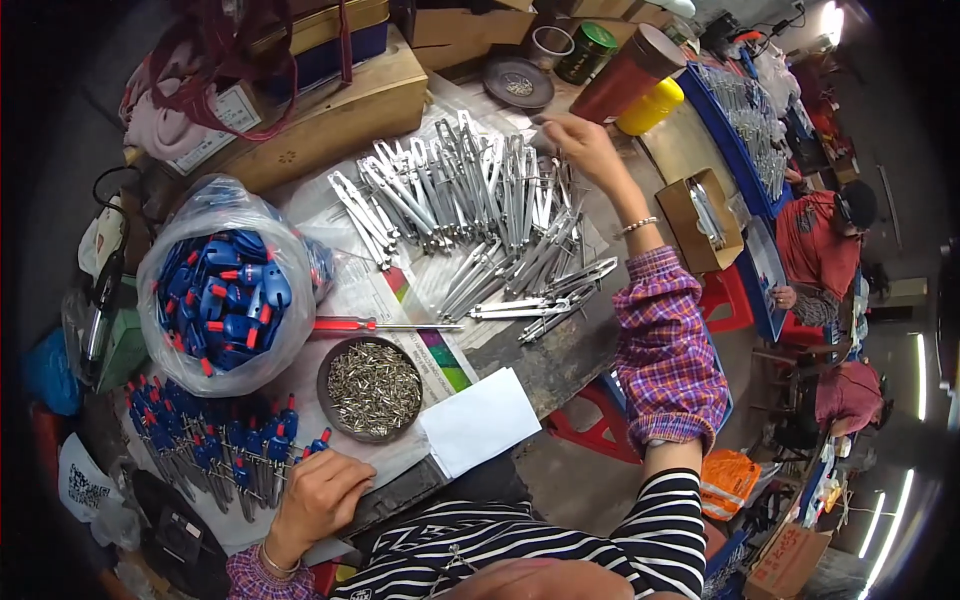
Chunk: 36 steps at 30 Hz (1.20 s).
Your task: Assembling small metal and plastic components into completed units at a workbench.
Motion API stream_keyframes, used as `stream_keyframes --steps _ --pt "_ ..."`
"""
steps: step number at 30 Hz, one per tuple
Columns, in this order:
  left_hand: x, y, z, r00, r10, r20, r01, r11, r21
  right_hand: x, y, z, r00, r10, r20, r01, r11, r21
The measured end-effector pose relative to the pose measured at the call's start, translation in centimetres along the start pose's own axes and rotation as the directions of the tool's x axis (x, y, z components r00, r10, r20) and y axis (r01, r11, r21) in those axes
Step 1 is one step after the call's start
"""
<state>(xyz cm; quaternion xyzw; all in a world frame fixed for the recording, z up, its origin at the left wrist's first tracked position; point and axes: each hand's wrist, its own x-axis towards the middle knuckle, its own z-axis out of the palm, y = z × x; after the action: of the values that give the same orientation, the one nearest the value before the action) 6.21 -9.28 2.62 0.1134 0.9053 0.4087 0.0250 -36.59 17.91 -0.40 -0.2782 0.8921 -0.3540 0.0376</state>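
Note:
My left hand point(322, 500) is at the near edge of the table, fingers bent and pressed together. Whatever is in them is too small to make out. Beside it lie rows of drawing compasses point(240, 450) with blue heads, red tips and metal legs. A round dark bowl point(328, 410) of small metal pins sits just beyond. My right hand point(585, 150) reaches across to the far side, above the edge of a spread pile of silver metal compass legs point(450, 190). Its fingers are drawn together; anything between them is hidden. A dark dish point(519, 84) with small parts is close by.
A clear bag point(290, 345) of blue heads stands left, beside a red-handled screwdriver point(345, 324). White paper point(480, 422) lies near. A wooden box point(330, 120), red cylinder point(632, 72) and yellow bottle point(650, 106) stand at the back. People point(825, 250) sit at right.

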Motion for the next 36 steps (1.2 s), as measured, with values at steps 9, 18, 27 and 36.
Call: stream_keyframes --steps 9,18,27,36 --pt "0.1 0.8 0.4 0.999 0.027 0.021 -0.026 0.999 -0.030 -5.8 5.3 -0.8 0.994 0.109 -0.011 -0.107 0.985 0.135" --pt "0.1 2.4 1.1 0.995 0.049 0.083 -0.052 0.998 0.038 -11.2 3.2 0.9 0.977 0.188 -0.102 -0.149 0.940 0.306" --pt "-0.2 3.1 2.1 0.979 0.085 0.183 -0.103 0.991 0.091 -20.0 -0.4 -1.4 0.999 0.006 -0.043 -0.011 0.992 -0.122" --pt "-0.4 4.0 3.0 0.971 0.159 0.181 -0.177 0.980 0.086 -23.6 -2.6 0.2 0.991 0.037 -0.125 -0.051 0.993 -0.107"
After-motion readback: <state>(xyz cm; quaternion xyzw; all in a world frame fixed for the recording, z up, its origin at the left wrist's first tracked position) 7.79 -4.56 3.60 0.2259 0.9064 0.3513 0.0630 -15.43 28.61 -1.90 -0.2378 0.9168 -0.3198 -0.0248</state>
